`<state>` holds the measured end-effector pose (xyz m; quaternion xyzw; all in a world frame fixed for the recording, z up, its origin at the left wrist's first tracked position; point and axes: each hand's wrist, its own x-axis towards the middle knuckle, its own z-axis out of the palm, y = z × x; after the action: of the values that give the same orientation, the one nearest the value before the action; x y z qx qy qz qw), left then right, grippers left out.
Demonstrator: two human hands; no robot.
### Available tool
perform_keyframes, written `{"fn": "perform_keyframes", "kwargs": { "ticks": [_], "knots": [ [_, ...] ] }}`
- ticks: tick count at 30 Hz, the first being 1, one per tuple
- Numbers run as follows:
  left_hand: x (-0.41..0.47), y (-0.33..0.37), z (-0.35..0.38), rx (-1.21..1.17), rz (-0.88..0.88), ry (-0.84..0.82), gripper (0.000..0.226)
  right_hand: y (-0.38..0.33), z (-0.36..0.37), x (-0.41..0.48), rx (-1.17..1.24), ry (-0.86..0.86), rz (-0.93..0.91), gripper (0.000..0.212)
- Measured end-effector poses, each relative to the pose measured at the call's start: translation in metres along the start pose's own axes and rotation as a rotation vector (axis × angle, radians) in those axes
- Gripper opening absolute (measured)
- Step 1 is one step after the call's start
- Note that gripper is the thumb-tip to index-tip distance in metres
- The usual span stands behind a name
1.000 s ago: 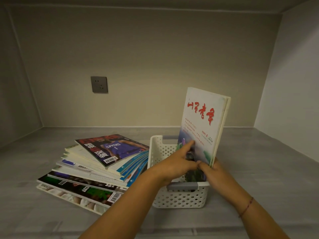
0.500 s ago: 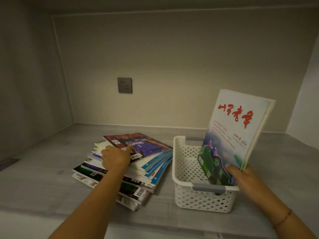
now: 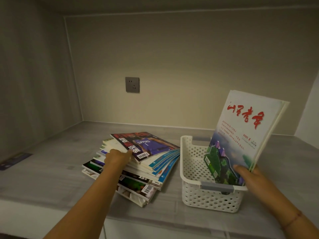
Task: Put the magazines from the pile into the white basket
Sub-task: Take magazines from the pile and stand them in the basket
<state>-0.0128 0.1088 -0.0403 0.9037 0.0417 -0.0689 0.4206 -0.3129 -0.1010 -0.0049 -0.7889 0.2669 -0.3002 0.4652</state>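
A fanned pile of magazines (image 3: 138,171) lies on the grey shelf, topped by a basketball magazine (image 3: 146,145). My left hand (image 3: 117,157) grips the near left edge of that top magazine. To the right stands the white perforated basket (image 3: 195,169) with grey handles. Upright magazines with a white cover and red lettering (image 3: 241,133) stand inside it, leaning right. My right hand (image 3: 248,175) holds their lower right corner, thumb on the cover.
A grey wall socket (image 3: 132,84) sits on the back wall. Walls close the shelf at the left, back and right. A dark flat item (image 3: 15,159) lies at the far left. The shelf's front edge (image 3: 155,223) runs just below the basket.
My left hand left the basket's magazines, crossed to the pile and now grips the top magazine's edge. My right hand keeps the upright magazines steady. The view shifted left.
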Motion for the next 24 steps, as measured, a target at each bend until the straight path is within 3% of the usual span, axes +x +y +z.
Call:
{"fn": "perform_keyframes", "kwargs": {
  "ticks": [3,5,11,16,19,22,24],
  "knots": [
    [-0.006,0.007,0.005,0.031,-0.044,0.043,0.113,-0.001,0.000,-0.001,0.004,0.013,0.007,0.013],
    [-0.015,0.006,0.012,0.107,-0.030,0.085,0.117,-0.001,0.000,-0.001,0.003,0.020,0.020,0.014],
    [-0.006,0.002,0.009,0.048,-0.031,0.029,0.096,-0.001,0.001,-0.001,0.004,0.023,0.043,0.011],
    [-0.004,-0.016,-0.012,0.082,0.035,-0.116,0.058,0.001,0.000,-0.001,-0.013,0.015,0.047,0.008],
    [-0.010,-0.022,-0.023,0.129,0.036,-0.150,0.054,0.001,0.001,0.000,-0.003,0.021,0.055,0.010],
    [-0.006,-0.015,-0.027,-0.043,0.026,-0.124,0.057,0.001,0.001,0.000,0.005,0.022,0.055,0.018],
    [-0.008,-0.010,-0.026,-0.010,0.044,-0.089,0.063,0.000,0.000,-0.001,0.006,0.020,0.057,0.018]
  ]
}}
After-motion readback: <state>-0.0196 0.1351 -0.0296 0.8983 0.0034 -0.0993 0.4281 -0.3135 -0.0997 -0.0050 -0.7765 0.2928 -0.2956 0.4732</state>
